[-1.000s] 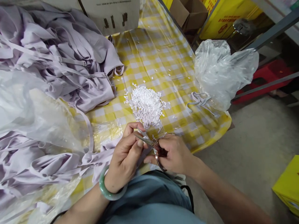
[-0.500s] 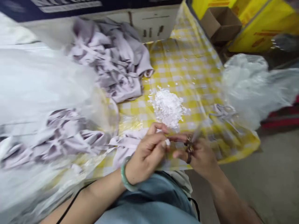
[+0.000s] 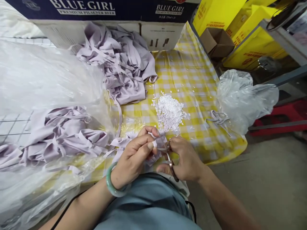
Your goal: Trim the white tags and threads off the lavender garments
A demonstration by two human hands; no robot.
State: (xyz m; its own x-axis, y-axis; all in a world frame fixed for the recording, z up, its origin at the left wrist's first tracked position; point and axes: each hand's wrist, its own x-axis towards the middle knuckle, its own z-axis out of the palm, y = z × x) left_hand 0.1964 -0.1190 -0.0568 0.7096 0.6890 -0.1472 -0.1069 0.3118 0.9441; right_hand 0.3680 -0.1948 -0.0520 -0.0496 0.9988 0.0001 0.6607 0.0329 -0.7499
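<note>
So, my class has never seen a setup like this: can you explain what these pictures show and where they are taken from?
There is no machine here: a person works with two bare hands. Every picture comes from one camera worn on the head, looking forward and down.

The left hand, with a green bracelet at its wrist, pinches a small white piece between its fingers. The right hand holds scissors close by.

On the yellow-and-white checked cloth lie a heap of tiny white bits and a pile of lilac fabric. A clear plastic bag is at the right.
</note>
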